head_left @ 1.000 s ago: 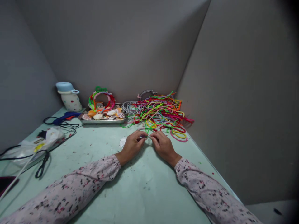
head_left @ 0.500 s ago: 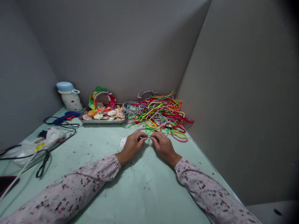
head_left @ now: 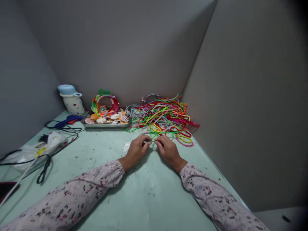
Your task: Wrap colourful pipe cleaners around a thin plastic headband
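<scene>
My left hand (head_left: 136,150) and my right hand (head_left: 169,151) meet almost tip to tip over the table, thumbs pressed against fingers. A short thin strand (head_left: 153,141) spans the narrow gap, pinched at both ends; its exact kind is too small to make out. Just beyond the fingertips lies a tangled heap of fuzzy pipe cleaners (head_left: 166,112) in many colours. Loops of grey wire-like strands (head_left: 137,111) sit at its left side. Beside my left hand is a small whitish flat piece (head_left: 126,147), partly covered by the hand.
A metal tray (head_left: 108,125) holds seashells, with pipe-cleaner rings (head_left: 116,104) standing on them. Farther left are a blue-lidded bottle (head_left: 72,102), a blue tool like a glue gun (head_left: 66,122), black cables (head_left: 44,170) and a plastic bag (head_left: 26,155). Grey walls (head_left: 120,48) enclose the table.
Almost nothing differs. Both hands keep the same place and pinch, with only a slight shift at the fingertips.
</scene>
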{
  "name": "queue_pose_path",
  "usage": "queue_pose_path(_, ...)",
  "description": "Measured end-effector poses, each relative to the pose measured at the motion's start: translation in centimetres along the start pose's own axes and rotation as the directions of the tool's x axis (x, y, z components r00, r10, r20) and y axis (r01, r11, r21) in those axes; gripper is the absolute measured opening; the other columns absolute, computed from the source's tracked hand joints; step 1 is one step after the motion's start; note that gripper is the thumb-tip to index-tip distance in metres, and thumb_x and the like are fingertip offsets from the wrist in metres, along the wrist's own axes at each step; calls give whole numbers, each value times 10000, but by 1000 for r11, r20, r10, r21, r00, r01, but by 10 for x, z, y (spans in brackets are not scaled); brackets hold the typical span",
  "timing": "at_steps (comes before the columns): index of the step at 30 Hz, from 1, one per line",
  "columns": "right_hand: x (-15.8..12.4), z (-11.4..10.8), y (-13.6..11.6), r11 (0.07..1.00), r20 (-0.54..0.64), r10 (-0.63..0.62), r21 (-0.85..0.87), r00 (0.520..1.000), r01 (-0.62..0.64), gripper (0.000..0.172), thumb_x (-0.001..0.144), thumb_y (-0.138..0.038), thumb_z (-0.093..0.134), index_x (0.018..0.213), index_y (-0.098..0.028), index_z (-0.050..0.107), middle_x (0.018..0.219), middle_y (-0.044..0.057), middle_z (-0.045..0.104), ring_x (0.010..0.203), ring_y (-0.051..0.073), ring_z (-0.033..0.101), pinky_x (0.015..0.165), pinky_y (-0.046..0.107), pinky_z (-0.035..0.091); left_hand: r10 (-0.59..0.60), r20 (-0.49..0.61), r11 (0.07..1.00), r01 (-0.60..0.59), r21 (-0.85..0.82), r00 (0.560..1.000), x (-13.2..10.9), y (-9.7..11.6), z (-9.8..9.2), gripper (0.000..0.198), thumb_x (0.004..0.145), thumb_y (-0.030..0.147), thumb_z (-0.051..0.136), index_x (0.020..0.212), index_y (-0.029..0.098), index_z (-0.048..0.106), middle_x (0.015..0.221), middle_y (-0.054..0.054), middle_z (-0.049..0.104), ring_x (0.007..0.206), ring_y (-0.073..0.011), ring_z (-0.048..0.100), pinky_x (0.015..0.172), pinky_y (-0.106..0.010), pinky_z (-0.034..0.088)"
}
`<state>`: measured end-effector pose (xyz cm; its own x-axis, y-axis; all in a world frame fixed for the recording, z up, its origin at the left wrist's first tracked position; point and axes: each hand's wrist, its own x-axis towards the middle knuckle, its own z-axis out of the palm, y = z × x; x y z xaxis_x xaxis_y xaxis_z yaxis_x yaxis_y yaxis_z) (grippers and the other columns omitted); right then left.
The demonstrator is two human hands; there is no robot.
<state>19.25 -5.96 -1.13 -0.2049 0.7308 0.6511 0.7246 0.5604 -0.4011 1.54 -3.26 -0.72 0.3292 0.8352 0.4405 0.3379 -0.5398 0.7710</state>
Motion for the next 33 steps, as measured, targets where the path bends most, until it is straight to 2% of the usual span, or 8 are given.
queue_pose_path(15,-2,2,2,1000,6,-27,-12,1000,27,113,921,-192,485,951,-204,594,906,54,627,866,179,586,770,294,469,15,69,996,-21,86,997,1,6,-5,137,839,184,505,899,169,626,867,-31,616,769,-142,560,700,-257,433)
queue_pose_path(33,-1,1,1,999,23,-25,-23,999,25,107,921,-196,487,946,-201,591,900,52,626,861,176,591,767,290,474,-18,106,997,10,74,994,1,7,-5,149,861,217,479,909,171,612,785,-22,616,724,-143,560,667,-256,427)
